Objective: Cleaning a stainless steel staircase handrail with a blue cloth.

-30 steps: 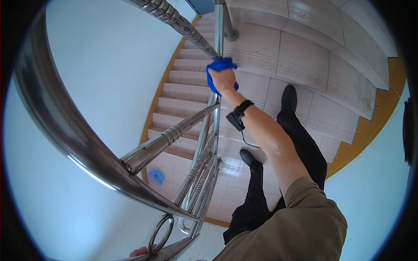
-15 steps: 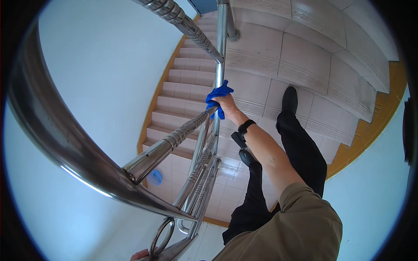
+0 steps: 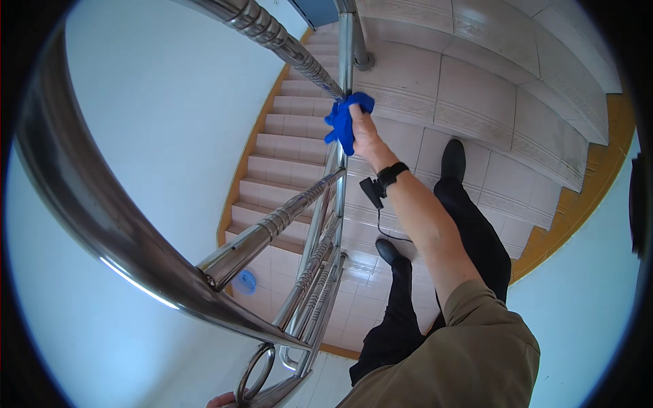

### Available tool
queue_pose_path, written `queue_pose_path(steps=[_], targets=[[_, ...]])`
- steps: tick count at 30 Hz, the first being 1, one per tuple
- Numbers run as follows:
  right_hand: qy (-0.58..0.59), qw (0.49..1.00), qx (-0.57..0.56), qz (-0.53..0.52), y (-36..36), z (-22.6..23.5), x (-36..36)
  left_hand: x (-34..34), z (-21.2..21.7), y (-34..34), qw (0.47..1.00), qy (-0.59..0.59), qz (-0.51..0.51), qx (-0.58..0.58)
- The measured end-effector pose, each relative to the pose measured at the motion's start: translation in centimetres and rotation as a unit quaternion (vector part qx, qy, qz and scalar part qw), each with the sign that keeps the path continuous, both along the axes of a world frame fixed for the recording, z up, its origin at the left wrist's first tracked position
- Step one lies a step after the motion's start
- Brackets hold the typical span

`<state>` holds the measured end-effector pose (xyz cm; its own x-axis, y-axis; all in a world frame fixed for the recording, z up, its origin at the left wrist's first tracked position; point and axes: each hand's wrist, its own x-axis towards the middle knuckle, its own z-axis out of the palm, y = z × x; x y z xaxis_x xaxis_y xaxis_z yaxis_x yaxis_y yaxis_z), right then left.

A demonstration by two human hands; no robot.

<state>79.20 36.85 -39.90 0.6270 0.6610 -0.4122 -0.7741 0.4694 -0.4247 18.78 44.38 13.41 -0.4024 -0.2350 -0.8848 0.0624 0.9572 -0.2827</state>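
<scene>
My right hand (image 3: 364,132) is closed around a blue cloth (image 3: 345,124) and presses it against the steel upright post (image 3: 345,58). The cloth sits just under the joint where a ribbed steel baluster (image 3: 289,51) meets that post. A black wrist strap with a small black box (image 3: 372,192) and a thin cable is on my right wrist. At the lower edge, part of my left hand (image 3: 221,400) wraps over the steel railing beside a steel ring (image 3: 256,374). Most of that hand is hidden by the frame edge and the rail.
A thick curved steel handrail (image 3: 115,224) sweeps along the left. Tiled stairs (image 3: 286,149) descend beyond the railing, and more tiled steps (image 3: 476,88) rise on the right. My shoes stand on separate levels. A blue round object (image 3: 244,282) lies on the floor below.
My right hand has slid the blue cloth along the post, away from me, from the lower baluster joint to the upper one. My left hand has barely moved.
</scene>
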Motion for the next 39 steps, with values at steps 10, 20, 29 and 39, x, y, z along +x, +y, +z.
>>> queue_pose_path(steps=[10, 20, 29, 39], targets=[[-0.359, 0.827, -0.432, 0.030, 3.7, 12.8, 9.4, 3.3, -0.2, -2.2, 0.980, -0.038, -0.143, 0.135], [-0.333, 0.802, -0.493, -0.053, 4.4, 13.8, 13.5, 5.6, -2.4, -5.3, 0.868, -0.079, -0.340, 0.353], [-0.292, 0.885, -0.359, 0.045, 3.0, 8.1, 9.0, 8.0, -4.3, -8.5, 0.694, -0.111, -0.478, 0.527], [-0.287, 0.844, -0.451, -0.054, 4.7, 13.6, 14.9, 10.8, -3.6, -11.0, 0.428, -0.118, -0.600, 0.666]])
